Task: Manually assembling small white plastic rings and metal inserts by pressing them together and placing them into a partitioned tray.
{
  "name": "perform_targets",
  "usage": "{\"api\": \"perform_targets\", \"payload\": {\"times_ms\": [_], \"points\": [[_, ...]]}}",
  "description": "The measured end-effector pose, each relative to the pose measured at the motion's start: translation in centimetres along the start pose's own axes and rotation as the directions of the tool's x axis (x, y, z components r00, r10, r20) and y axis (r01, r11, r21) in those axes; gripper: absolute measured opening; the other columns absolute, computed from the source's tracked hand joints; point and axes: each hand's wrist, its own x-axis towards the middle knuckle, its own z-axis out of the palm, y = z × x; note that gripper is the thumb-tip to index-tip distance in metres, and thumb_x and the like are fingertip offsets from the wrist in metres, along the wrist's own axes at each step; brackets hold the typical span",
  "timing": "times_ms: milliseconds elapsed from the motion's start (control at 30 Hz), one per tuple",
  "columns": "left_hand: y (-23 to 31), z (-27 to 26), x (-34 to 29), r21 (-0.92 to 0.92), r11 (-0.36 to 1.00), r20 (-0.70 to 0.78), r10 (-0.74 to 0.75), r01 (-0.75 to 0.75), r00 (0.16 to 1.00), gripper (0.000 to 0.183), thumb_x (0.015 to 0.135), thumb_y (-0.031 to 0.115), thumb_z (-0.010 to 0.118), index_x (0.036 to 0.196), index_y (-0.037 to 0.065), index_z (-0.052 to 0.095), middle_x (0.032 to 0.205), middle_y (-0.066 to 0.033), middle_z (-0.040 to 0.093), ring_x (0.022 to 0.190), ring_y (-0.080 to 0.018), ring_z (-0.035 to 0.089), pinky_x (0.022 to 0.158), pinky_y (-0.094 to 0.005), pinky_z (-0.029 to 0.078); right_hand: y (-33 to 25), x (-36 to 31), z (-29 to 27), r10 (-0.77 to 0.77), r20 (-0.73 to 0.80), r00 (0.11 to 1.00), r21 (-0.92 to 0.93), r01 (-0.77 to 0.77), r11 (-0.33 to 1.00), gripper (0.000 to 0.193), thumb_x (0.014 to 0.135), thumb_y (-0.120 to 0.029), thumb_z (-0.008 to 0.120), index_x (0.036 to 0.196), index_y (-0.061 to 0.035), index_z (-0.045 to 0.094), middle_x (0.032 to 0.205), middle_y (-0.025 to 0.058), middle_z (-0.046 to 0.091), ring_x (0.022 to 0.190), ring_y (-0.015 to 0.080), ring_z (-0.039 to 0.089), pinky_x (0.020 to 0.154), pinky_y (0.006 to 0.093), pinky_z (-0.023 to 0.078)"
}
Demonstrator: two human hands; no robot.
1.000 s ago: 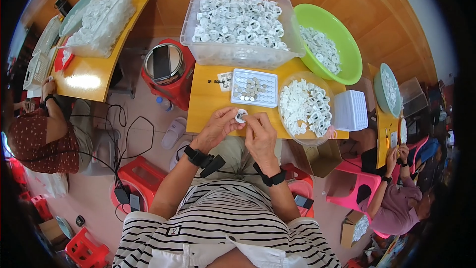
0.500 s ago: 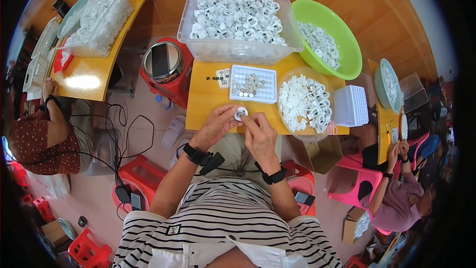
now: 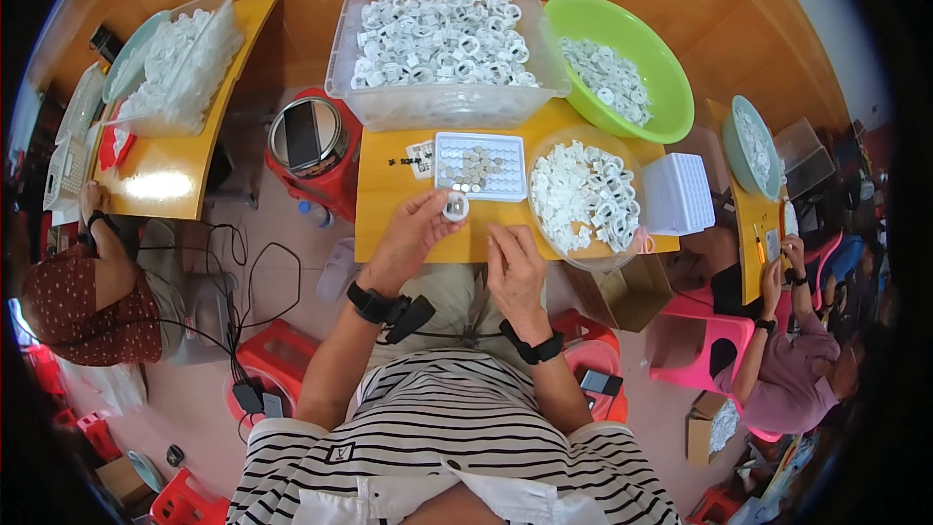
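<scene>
Between its thumb and fingers, my left hand grips a small white round plastic part with a metallic patch in its middle, just in front of the tray. Apart from it, to the right, my right hand has its fingers curled and the fingertips together; anything in them is too small to make out. Beyond my hands lies a pale tray with round pockets, holding several silver discs. At its right, a clear round bowl is filled with white plastic pieces and white rings.
A large clear bin of white parts and a green basin stand behind. Stacked pale trays stand right of the bowl. Small black pieces lie left of the tray. Co-workers sit at tables on both sides; a red stool bears a tin.
My right hand has drawn away from the white part to the right. My left hand still holds the part, now turned more toward me. The whole view has shifted slightly.
</scene>
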Motion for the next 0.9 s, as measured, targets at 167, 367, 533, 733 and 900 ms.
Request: {"api": "perform_targets", "payload": {"times_ms": [167, 367, 533, 733, 900], "points": [[2.1, 3.5, 3.3, 0.372, 0.908, 0.049, 0.187, -0.191, 0.981, 0.018, 0.087, 0.014, 0.055, 0.096, -0.001, 0.061, 0.094, -0.0076, 0.061, 0.076, -0.0135, 0.059, 0.069, -0.0244, 0.049, 0.8, -1.5, -0.5, 0.017, 0.044, 0.999, -0.043, -0.015, 0.999, 0.017, 0.074, 0.003, 0.057, 0.09, -0.0014, 0.06, 0.078, 0.0113, 0.051, 0.062, 0.0296, 0.055, 0.053, 0.0353, 0.044], [0.8, 4.6, 6.3, 0.842, 0.035, 0.456, 0.485, -0.538, 0.746, 0.015, 0.075, 0.007, 0.066, 0.088, -0.001, 0.064, 0.082, -0.0119, 0.057, 0.063, -0.0217, 0.055, 0.058, -0.0285, 0.045, 0.0, -2.4, -0.8, 0.055, 0.049, 0.997, -0.003, -0.055, 0.998, 0.015, 0.074, 0.002, 0.057, 0.088, -0.0018, 0.06, 0.076, 0.011, 0.05, 0.062, 0.03, 0.055, 0.052, 0.0363, 0.044], [1.2, 5.0, 6.1, 0.855, -0.057, 0.477, 0.474, -0.515, 0.74, 0.018, 0.071, 0.005, 0.068, 0.088, -0.001, 0.063, 0.083, -0.0118, 0.056, 0.065, -0.0237, 0.055, 0.058, -0.0315, 0.044, 0.5, -2.9, -1.3, 0.083, 0.033, 0.996, 0.003, -0.083, 0.997, 0.014, 0.074, 0.002, 0.057, 0.087, -0.0018, 0.06, 0.075, 0.0106, 0.051, 0.062, 0.0304, 0.055, 0.052, 0.0364, 0.044], [2.0, 6.1, 5.3, 0.78, -0.141, 0.564, 0.579, -0.61, 0.588, 0.016, 0.071, 0.005, 0.068, 0.086, 0.003, 0.064, 0.085, -0.0123, 0.054, 0.077, -0.0296, 0.055, 0.064, -0.0365, 0.044, 0.3, -3.1, -1.2, 0.08, 0.048, 0.996, 0.018, -0.08, 0.997, 0.014, 0.075, 0.002, 0.057, 0.088, -0.002, 0.06, 0.076, 0.0107, 0.051, 0.063, 0.0304, 0.056, 0.053, 0.0365, 0.044], [2.7, 4.3, 6.6, 0.794, 0.334, 0.319, 0.483, -0.508, 0.815, 0.016, 0.079, 0.007, 0.064, 0.094, 0.002, 0.063, 0.09, -0.0058, 0.06, 0.075, -0.0148, 0.058, 0.068, -0.0257, 0.047, 0.7, -2.8, -0.8, 0.074, 0.056, 0.996, 0.045, -0.077, 0.996, 0.014, 0.075, 0.002, 0.058, 0.088, -0.0023, 0.061, 0.077, 0.0107, 0.052, 0.063, 0.0302, 0.056, 0.053, 0.0362, 0.045]]}}
